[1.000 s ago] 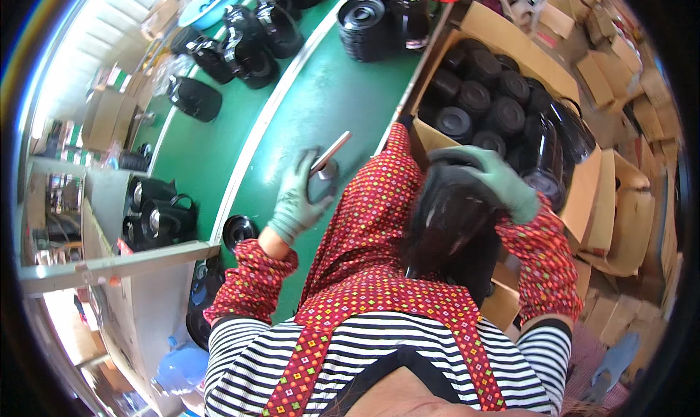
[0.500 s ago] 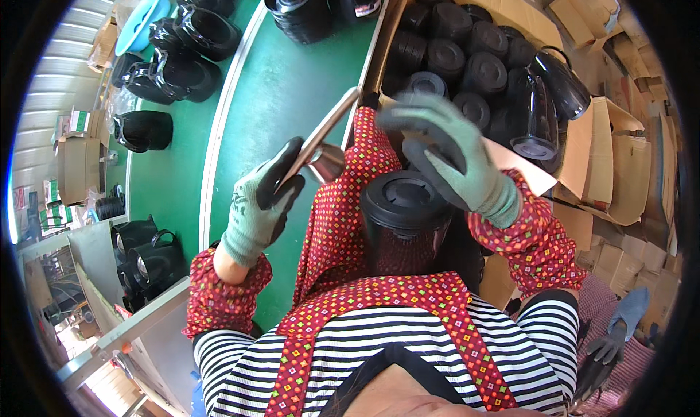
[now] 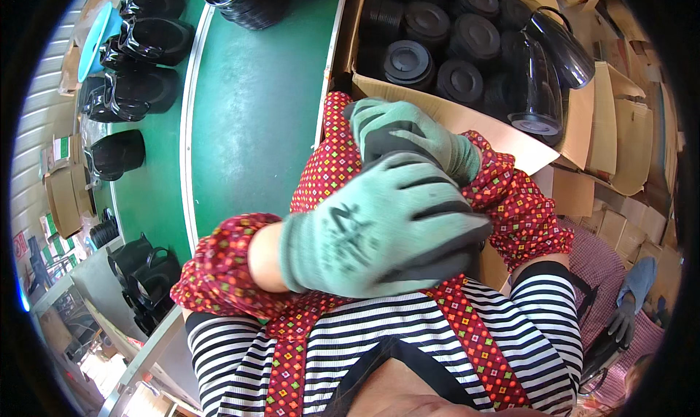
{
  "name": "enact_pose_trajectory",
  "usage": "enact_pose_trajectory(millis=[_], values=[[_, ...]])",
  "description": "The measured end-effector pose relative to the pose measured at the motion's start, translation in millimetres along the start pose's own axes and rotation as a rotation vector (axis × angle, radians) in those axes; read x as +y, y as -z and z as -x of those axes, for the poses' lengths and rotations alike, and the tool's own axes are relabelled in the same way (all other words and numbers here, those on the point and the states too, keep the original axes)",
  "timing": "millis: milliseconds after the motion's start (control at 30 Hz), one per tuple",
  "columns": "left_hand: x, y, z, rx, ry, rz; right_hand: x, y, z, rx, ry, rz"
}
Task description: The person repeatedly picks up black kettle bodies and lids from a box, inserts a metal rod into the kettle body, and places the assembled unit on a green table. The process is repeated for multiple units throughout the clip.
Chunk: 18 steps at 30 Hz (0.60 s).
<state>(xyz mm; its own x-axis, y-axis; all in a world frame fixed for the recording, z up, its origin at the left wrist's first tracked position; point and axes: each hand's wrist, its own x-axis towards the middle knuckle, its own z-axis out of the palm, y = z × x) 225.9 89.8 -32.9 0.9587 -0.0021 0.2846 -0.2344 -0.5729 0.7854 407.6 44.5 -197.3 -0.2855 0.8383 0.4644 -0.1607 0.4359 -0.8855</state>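
Note:
Both my hands wear pale green knit gloves with black palms and meet in front of my torso, above my lap. My left hand (image 3: 386,227) reaches across to the right, its fingers bent downward and slightly blurred; dark marks show on its back. Just beyond it, my right hand (image 3: 408,136) has its fingers curled in. Whatever either one grips is hidden beneath the gloves. The lidded black jug that stood in my lap is covered by my hands, and the shiny metal piece is out of sight.
At the upper right, a cardboard box (image 3: 467,114) holds several round black lidded containers (image 3: 475,37) and glossy black jugs (image 3: 536,81). More black jugs (image 3: 142,92) stand along the green table (image 3: 262,118) on the left. Another person's gloved hand (image 3: 623,318) shows at lower right.
My left hand has swung right from over the green table to my lap; its metal piece is no longer visible. My right hand has moved left and curled. The view has shifted slightly.

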Motion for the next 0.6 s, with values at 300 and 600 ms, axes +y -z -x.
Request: enact_pose_trajectory(millis=[300,600], values=[[22,-64,-57,-0.053,0.393,-0.643,-44,-9,-27,-0.204,0.192,-0.069],[-19,-11,29,0.189,-0.184,0.423,-68,-14,16,0.039,-0.03,0.665]])
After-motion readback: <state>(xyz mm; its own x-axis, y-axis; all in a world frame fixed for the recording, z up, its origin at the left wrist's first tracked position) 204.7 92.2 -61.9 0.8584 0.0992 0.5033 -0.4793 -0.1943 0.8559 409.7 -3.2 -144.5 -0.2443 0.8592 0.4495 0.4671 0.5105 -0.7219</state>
